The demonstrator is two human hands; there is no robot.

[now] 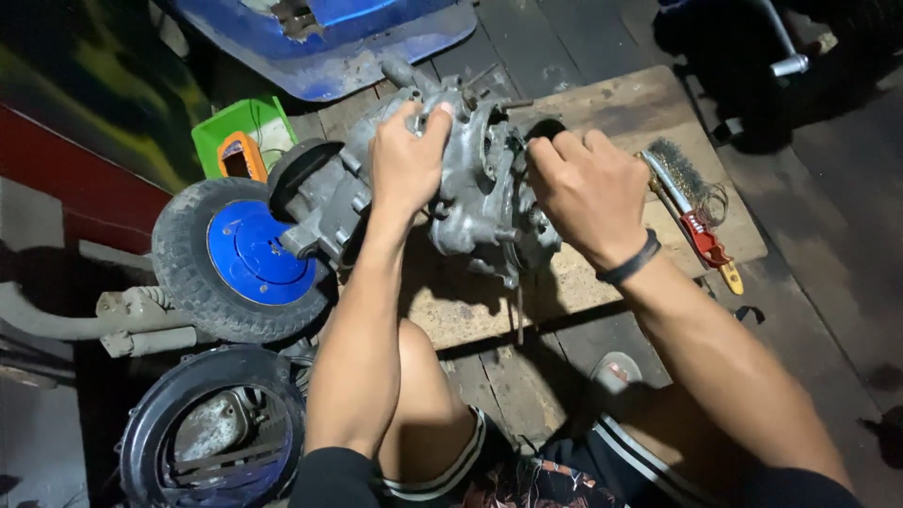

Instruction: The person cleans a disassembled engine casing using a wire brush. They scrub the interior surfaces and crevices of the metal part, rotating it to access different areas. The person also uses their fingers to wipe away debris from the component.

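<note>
A grey metal engine (470, 188) lies on its side on a wooden board (640, 113), which rests on a dark plank floor (828, 282). The left hand (406, 162) lies over the top of the engine casing, fingers curled down and gripping its upper edge near a stubby shaft. The right hand (588, 193) rests on the right end of the engine, fingers bent and closed on a dark round part (544, 129) at the casing's rim; whether it pinches a small piece there I cannot tell. A black band (628, 261) sits on the right wrist. Just right of that hand, on the board, lie a wire brush (682, 174) and a red-handled tool (701, 235) with a yellow tip, side by side and touching. Left of the engine, a small wheel (240, 259) with a blue hub lies against the engine's left end. Behind it stands a green box (243, 132) with an orange thing inside. A blue panel (357, 38) lies at the top, well apart from the hands. A black tyre (212, 433) sits at the lower left, beside the person's bare knee (428, 395).
</note>
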